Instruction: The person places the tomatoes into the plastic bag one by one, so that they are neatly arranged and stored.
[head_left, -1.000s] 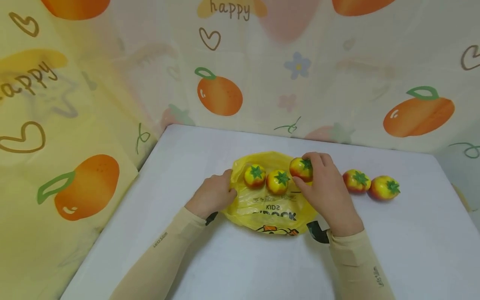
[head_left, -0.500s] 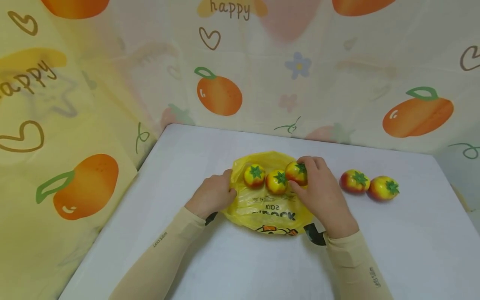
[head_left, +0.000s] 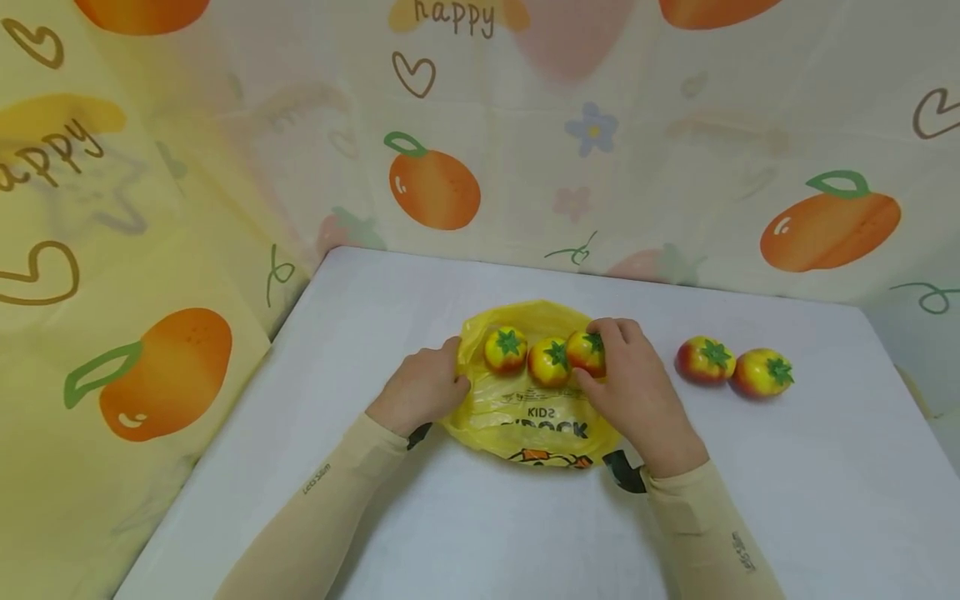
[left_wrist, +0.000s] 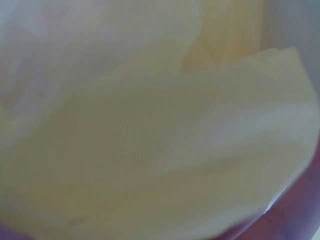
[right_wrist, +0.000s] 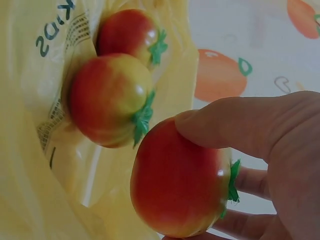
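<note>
A yellow plastic bag (head_left: 525, 446) with black print lies with its mouth spread on the white table. At its left rim my left hand (head_left: 423, 385) grips the plastic, which fills most of the left wrist view as a pale blurred sheet (left_wrist: 150, 150). My right hand (head_left: 637, 392) holds a glossy red-and-yellow tomato (right_wrist: 177, 180) with a green leafy top, thumb on one side and fingers on the other. This tomato is over the bag's right part, beside two similar tomatoes, a middle one (head_left: 550, 367) and a left one (head_left: 505, 354), that sit inside.
Two more tomatoes, one nearer (head_left: 705, 362) and one farther right (head_left: 761, 375), lie side by side on the table (head_left: 825, 467) right of the bag. A curtain (head_left: 510, 167) printed with oranges hangs behind the table's back edge and along its left side.
My right hand has carried its tomato leftward and slightly down, close to the middle one in the bag. The left hand keeps its grip on the rim.
</note>
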